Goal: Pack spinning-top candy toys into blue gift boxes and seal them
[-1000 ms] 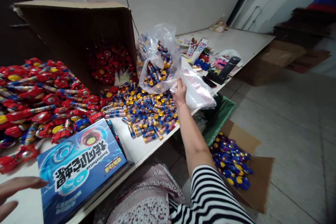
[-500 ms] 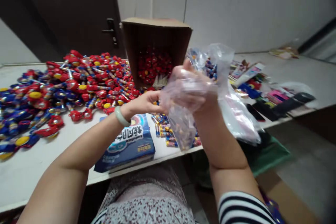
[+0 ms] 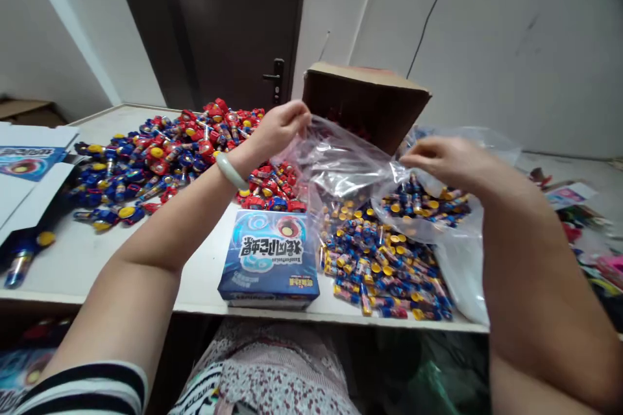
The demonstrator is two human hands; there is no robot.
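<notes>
Both hands hold a small clear plastic bag (image 3: 341, 165) stretched between them above the white table (image 3: 78, 259). My left hand (image 3: 277, 126), with a pale bangle on the wrist, pinches the bag's left edge. My right hand (image 3: 445, 159) pinches its right edge. Below the bag lies a heap of small blue tubes with yellow caps (image 3: 384, 266). A larger clear bag holding more of these tubes (image 3: 433, 207) sits under my right hand. A blue printed box (image 3: 270, 258) lies at the table's front edge.
A big pile of red and blue toy launchers (image 3: 160, 155) covers the table's left half. An open cardboard box (image 3: 365, 100) lies on its side behind the bag. Flat printed cartons (image 3: 29, 162) sit at far left. A dark door stands behind.
My right hand has brought a small bag from the right side of the table to the front. My left hand rose from the table and took its other edge; both now spread it apart.
</notes>
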